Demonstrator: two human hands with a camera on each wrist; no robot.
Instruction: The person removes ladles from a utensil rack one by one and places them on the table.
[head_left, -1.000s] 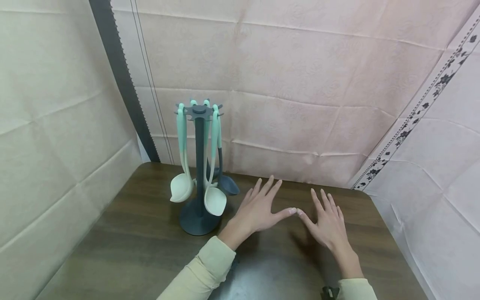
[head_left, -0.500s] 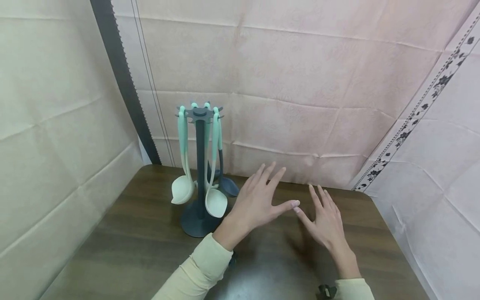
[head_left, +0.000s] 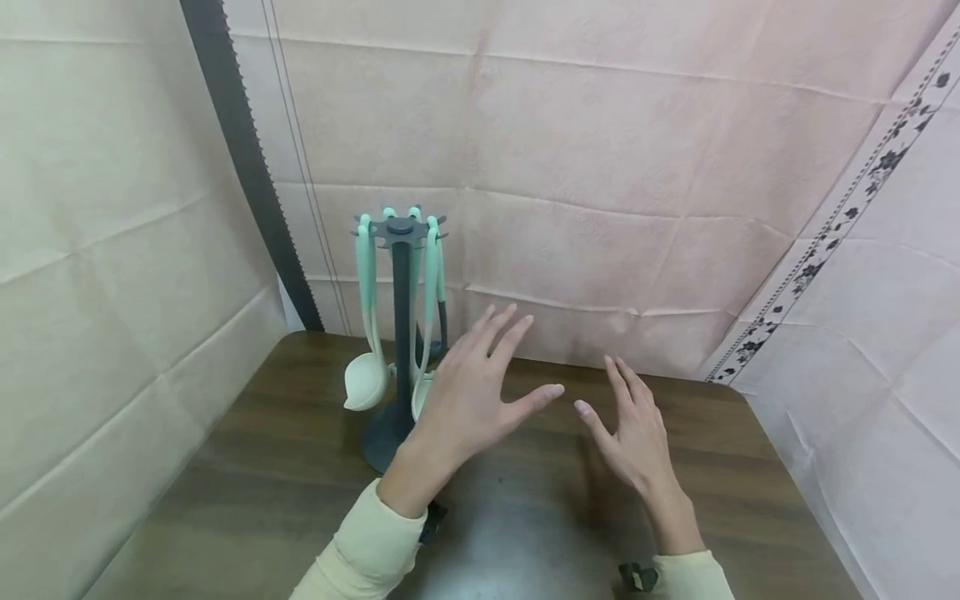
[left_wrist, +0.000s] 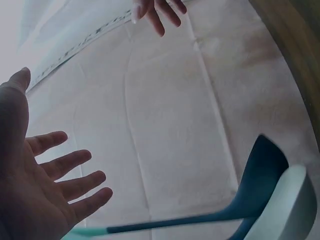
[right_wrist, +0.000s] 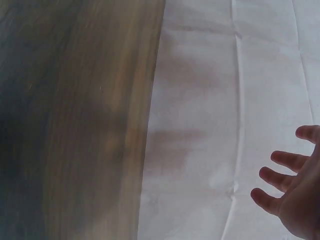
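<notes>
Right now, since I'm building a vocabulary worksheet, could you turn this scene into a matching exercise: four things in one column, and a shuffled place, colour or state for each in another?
Column one
1. utensil stand
2. left hand
3. right hand
4. tabletop

Column two
A. brown with wood grain
B. holding nothing, farther from the stand
C. dark, upright, with turquoise-handled utensils hung from it
D. hiding parts of some hung utensils in the head view

Pairs: 1-C, 2-D, 3-B, 4-A
</notes>
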